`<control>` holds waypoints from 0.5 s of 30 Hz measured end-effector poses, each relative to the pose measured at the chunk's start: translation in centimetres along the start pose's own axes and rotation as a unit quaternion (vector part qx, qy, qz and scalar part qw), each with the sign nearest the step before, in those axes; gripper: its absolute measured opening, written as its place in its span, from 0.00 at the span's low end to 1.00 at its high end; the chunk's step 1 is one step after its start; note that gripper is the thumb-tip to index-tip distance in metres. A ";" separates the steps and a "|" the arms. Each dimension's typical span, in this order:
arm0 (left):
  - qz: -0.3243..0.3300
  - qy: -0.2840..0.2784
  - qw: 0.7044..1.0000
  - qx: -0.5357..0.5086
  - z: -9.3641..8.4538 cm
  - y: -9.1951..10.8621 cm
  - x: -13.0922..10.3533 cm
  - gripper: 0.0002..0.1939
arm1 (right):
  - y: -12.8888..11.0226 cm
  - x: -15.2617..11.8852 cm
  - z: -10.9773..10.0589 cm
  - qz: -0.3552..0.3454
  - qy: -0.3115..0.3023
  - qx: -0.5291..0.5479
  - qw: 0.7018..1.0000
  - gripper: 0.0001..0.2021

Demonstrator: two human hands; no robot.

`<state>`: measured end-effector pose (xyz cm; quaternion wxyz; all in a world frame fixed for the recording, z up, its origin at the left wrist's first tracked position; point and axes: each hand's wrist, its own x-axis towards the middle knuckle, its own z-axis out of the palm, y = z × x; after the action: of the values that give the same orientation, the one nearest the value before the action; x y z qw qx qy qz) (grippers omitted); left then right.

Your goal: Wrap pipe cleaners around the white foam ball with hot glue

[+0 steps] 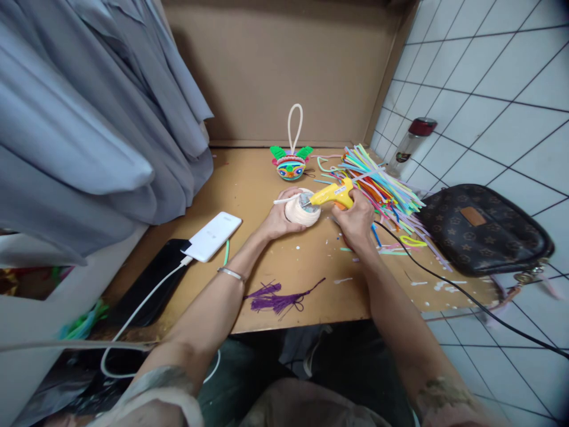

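Note:
My left hand is wrapped round a cream-coloured wound ball with a greyish opening on top and a loose white strand at its left. In my right hand is a yellow glue gun, its nozzle pointing left at the ball's opening. Whether the tip touches the ball cannot be made out. Behind the ball stands a colourful animal-faced ornament with green ears and a white loop. Purple tassels lie near the table's front edge.
A bundle of coloured pipe cleaners lies at the right, beside a brown patterned bag and a red-lidded bottle. A white power bank and a black phone lie left. The gun's black cord trails right. Grey cloth hangs left.

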<state>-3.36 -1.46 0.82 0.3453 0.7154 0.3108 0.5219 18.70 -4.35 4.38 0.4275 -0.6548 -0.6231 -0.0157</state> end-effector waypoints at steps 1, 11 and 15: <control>0.002 -0.001 1.000 -0.001 0.0 0.0 0.0 0.46 | 0.0 0.0 0.0 -0.002 0.002 0.002 1.000 0.15; 0.030 -0.023 0.999 0.032 -0.1 -0.1 0.0 0.45 | 1.1 0.1 1.1 -0.057 0.054 0.045 0.996 0.11; 0.039 -0.027 0.998 0.037 -0.2 -0.2 0.1 0.46 | 1.1 0.2 1.1 -0.056 0.065 0.053 0.995 0.11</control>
<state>-3.51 -1.27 0.76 0.3058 0.7535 0.2922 0.5034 19.07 -3.40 3.21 0.4998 -0.5924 -0.6300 -0.0488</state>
